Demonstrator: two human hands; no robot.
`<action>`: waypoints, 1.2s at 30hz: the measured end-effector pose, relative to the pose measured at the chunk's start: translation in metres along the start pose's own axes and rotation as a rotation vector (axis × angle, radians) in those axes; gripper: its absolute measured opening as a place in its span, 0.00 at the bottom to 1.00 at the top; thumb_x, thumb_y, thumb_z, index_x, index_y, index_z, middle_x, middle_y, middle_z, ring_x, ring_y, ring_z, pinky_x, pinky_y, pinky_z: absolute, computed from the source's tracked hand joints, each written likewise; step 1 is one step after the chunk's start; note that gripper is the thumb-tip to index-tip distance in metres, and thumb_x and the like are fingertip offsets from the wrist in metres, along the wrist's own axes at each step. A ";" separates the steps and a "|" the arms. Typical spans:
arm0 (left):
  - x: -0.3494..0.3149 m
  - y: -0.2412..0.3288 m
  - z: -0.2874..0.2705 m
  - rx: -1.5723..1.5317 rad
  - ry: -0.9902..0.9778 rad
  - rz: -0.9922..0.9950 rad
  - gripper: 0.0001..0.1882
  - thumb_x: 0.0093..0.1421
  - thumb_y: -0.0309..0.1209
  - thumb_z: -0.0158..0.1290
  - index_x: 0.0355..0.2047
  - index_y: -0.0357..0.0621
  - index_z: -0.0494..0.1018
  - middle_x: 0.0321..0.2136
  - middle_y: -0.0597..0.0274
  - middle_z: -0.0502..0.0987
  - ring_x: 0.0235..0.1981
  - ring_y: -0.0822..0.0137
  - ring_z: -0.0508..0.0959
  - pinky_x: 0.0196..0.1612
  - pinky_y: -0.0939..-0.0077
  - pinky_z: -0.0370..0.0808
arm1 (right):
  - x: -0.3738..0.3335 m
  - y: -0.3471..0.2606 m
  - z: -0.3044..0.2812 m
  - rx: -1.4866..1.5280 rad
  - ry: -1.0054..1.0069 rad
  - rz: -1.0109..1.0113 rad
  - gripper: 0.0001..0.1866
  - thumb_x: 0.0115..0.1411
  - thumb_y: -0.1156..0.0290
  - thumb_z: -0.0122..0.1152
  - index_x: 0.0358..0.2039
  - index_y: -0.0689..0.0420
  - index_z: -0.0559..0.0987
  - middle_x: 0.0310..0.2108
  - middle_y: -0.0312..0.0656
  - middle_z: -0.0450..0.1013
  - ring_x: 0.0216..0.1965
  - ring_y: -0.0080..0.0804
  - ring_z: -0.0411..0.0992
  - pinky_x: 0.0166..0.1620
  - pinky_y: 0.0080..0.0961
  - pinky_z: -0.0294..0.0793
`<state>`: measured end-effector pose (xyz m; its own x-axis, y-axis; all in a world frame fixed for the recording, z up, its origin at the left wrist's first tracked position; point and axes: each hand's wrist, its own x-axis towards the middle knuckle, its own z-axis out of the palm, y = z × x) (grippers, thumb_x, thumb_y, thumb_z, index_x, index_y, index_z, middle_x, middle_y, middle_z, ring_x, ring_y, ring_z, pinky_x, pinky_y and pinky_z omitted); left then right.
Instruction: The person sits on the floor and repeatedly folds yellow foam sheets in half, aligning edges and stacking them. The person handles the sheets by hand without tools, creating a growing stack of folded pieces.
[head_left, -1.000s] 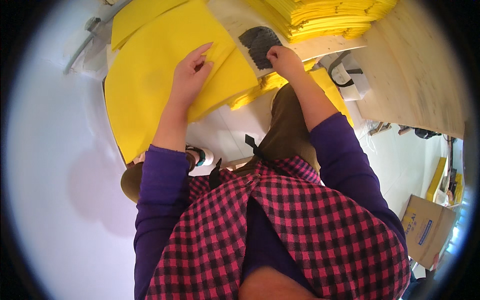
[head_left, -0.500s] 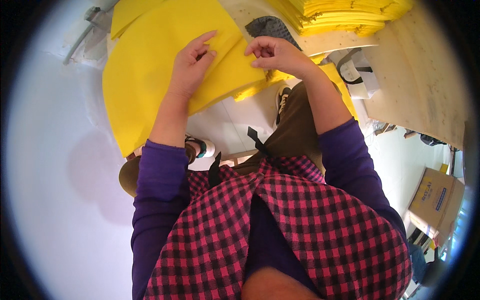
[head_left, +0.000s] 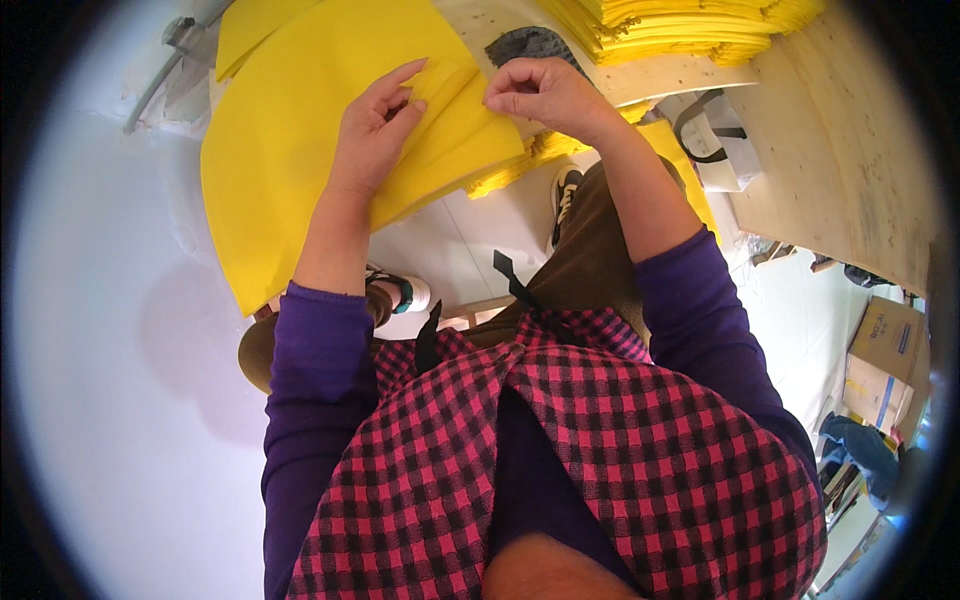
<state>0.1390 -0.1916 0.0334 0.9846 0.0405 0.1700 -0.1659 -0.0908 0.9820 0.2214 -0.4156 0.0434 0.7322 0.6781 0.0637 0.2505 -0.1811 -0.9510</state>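
Note:
A large sheet of yellow fabric-like material is spread in front of me, its right part folded into creases. Over its middle is my left hand, thumb and forefinger apart, with no object visible between them. A paler, shiny-looking patch shows on the yellow beside those fingertips; I cannot tell whether it is a separate piece. At the sheet's right edge my right hand has thumb and forefinger pressed together. Whatever may be in that pinch is too small to make out.
A thick stack of yellow sheets lies on a pale wooden board at the far right. Near my right hand is a dark grey textured piece. A white bag with dark handles is below the stack. A cardboard box sits farther right.
My right thumb and forefinger have come together, and that hand has shifted slightly left and up. My left hand has moved a little left. The pale patch shows more clearly.

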 end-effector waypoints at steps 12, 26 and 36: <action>-0.001 0.002 -0.001 -0.069 -0.050 -0.023 0.23 0.59 0.21 0.50 0.56 0.40 0.67 0.35 0.63 0.78 0.35 0.78 0.74 0.39 0.86 0.71 | 0.007 -0.012 0.003 -0.037 0.031 -0.051 0.08 0.54 0.69 0.65 0.32 0.59 0.81 0.25 0.32 0.75 0.29 0.18 0.70 0.36 0.17 0.70; 0.000 0.004 -0.001 -0.087 -0.051 -0.044 0.22 0.59 0.23 0.49 0.55 0.41 0.67 0.33 0.65 0.77 0.33 0.78 0.73 0.38 0.86 0.71 | 0.000 -0.027 0.014 0.074 0.060 0.028 0.11 0.58 0.67 0.61 0.39 0.58 0.79 0.28 0.32 0.75 0.30 0.17 0.70 0.36 0.16 0.70; -0.001 0.001 -0.005 -0.055 -0.068 0.000 0.27 0.54 0.30 0.59 0.55 0.45 0.69 0.29 0.70 0.72 0.30 0.79 0.69 0.37 0.86 0.68 | 0.007 -0.040 0.021 0.066 0.087 0.090 0.14 0.59 0.62 0.60 0.38 0.59 0.80 0.26 0.31 0.73 0.27 0.17 0.68 0.32 0.15 0.67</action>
<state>0.1375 -0.1871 0.0349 0.9858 -0.0276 0.1657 -0.1666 -0.0360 0.9854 0.2035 -0.3888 0.0752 0.8028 0.5962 0.0009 0.1414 -0.1889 -0.9718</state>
